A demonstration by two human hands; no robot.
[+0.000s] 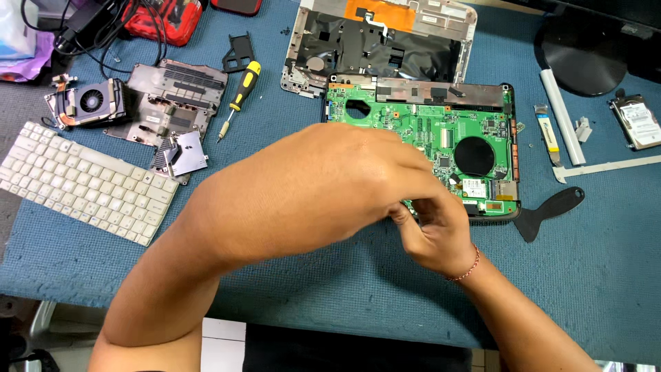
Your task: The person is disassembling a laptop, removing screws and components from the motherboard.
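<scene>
Item one, my hands: both meet at frame centre over the near edge of the green circuit board (441, 134), which sits in a dark laptop base (511, 110) at centre right. My left hand (323, 186) crosses in from the lower left, knuckles up, fingers curled down onto the board's lower left part; I cannot tell what, if anything, they pinch, since the back of the hand hides the tips. My right hand (434, 231), with a red thread bracelet (469, 265) at the wrist, comes up from the lower right, its fingers bent and pressed together at the board's near edge, just under the left hand's fingers. The two hands touch or nearly touch there.

Item two, room: bare blue mat (592, 275) lies along the lower right and lower centre. The mat's near edge runs across the bottom of the frame.

Item three, surroundings: a black flat pry piece (551, 210) just right of the base; white plastic strips (564, 117) and a hard drive (637, 122) at far right; the silver laptop shell (385, 34) above the board; a yellow-handled screwdriver (241, 93) at upper centre left; a grey metal cover (169, 107), a cooling fan (86, 102) and a white keyboard (86, 182) at left.
</scene>
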